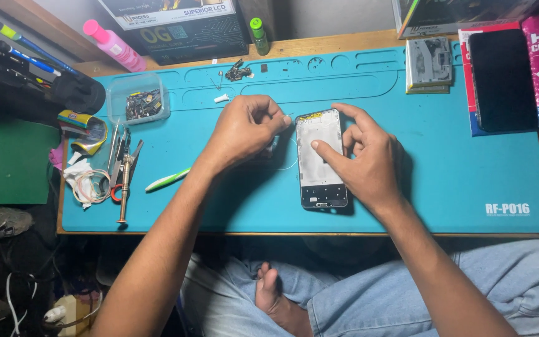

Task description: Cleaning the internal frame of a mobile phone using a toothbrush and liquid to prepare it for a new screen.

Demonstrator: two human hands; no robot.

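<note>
An opened phone frame (320, 159) with a pale inner plate lies upright on the blue work mat (444, 162). My right hand (363, 159) rests on it, thumb pressing the plate's middle and index finger hooked over the top right corner. My left hand (244, 128) hovers just left of the phone's top edge, fingers pinched together on something too small to make out, perhaps a thin tool or part.
A clear plastic tub of small parts (140, 100) sits at the mat's back left. Tweezers, a screwdriver and wire (120, 171) lie at the left edge, a green-white tool (168, 180) nearby. A dark phone (501, 78), boxes and bottles line the back.
</note>
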